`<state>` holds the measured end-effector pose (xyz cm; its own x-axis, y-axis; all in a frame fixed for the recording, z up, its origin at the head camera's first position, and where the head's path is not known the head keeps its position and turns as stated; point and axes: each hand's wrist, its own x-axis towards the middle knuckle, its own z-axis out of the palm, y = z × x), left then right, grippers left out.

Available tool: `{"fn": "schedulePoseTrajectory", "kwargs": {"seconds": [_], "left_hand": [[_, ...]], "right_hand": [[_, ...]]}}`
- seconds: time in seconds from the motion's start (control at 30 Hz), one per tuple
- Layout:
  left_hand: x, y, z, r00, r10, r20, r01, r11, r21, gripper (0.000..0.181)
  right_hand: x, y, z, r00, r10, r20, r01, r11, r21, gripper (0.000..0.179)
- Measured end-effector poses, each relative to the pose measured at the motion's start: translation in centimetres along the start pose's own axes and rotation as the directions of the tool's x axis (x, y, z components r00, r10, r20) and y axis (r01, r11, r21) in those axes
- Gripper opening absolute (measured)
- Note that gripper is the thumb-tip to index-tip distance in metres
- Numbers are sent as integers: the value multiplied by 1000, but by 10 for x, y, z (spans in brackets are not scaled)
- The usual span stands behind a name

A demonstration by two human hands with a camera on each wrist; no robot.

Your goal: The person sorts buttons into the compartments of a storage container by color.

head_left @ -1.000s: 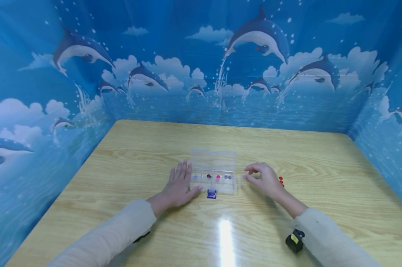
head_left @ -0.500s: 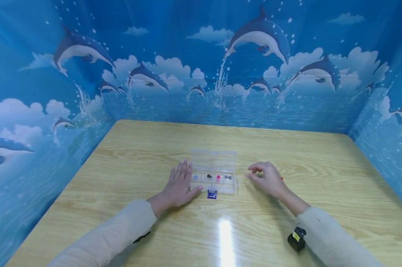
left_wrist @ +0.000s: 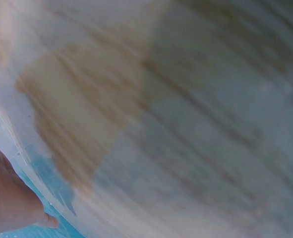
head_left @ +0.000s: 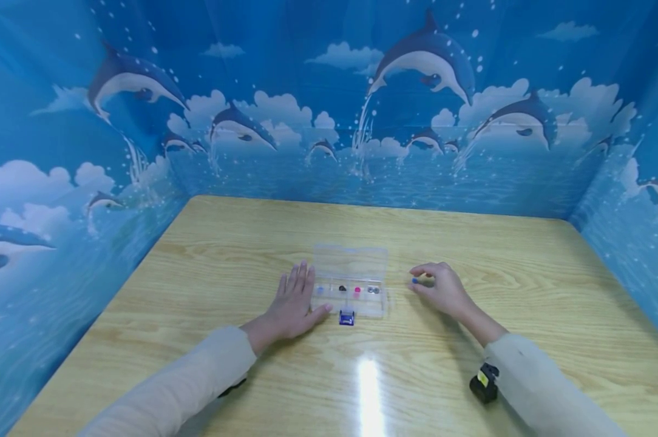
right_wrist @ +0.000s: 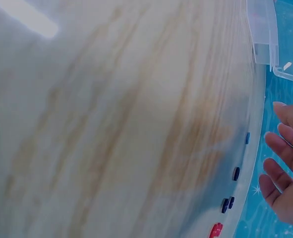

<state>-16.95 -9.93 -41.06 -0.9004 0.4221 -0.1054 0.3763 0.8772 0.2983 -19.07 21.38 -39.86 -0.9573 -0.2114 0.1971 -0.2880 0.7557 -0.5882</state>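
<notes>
A clear plastic compartment box [head_left: 369,309] stands on the table, its lid [head_left: 351,262] tipped open at the back and a blue latch [head_left: 346,318] in front. Small blue, black, pink and grey button-like discs sit inside. My left hand [head_left: 292,309] lies with straight fingers along the box's left side, thumb near its front edge. To the right of the box, my right hand [head_left: 444,291] hovers, thumb and forefinger apart around a small blue disc [head_left: 414,280]. In the right wrist view this blue disc [right_wrist: 247,138] lies on the table below the loosely bent fingers.
Several dark discs [right_wrist: 236,173] and a red disc group [right_wrist: 216,230] lie in a row on the table by my right hand, hidden behind it in the head view. A dolphin-print curtain [head_left: 329,164] borders the wooden table [head_left: 252,237].
My right hand has shifted slightly to the right, and a blue disc now shows between its thumb and forefinger. The red discs have become covered by the hand. My left hand stays put.
</notes>
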Motion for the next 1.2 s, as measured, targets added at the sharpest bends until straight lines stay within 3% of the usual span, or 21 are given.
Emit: {"fn": "schedulePoseTrajectory", "kwargs": {"seconds": [0.33,1.2], "left_hand": [[0,0,0,1000,-1,-2,1,1000,0,85],[-1,0,0,1000,-6,-1,6,1000,-8,85]], "right_hand": [[6,5,-2,998,24,56,-23,1000,-18,28],[18,19,3,999,-8,37,12,992,-127,15]]}}
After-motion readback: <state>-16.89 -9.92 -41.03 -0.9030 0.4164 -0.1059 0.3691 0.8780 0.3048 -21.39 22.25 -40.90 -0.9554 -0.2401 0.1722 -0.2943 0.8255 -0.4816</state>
